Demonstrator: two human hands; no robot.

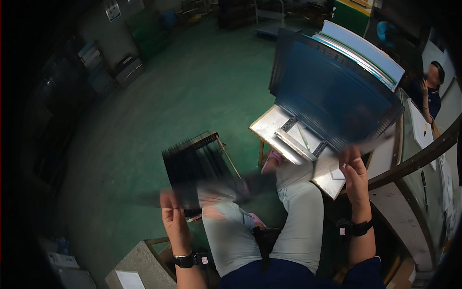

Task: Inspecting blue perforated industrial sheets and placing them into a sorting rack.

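Between my two hands a thin dark see-through sheet (260,185) is held up above my knees. It is smeared by motion and seen almost edge-on. My left hand (173,214) pinches its left end, fingers closed. At the other end my right hand (354,171) is closed on the sheet, higher and farther to the right. Ahead of my left hand, a low rack (192,164) on the floor has several dark sheets standing in its slots. Beyond my right hand, large dark blue sheets (332,86) lean upright on a small metal-topped table (269,127).
On the table lies a metal bar fixture (293,142). A curved glass-topped desk (426,178) with a black pen (424,185) runs along the right. A person (428,94) sits beyond it. At the lower left stands a grey surface (139,265) with white paper. Green floor (183,91) stretches ahead.
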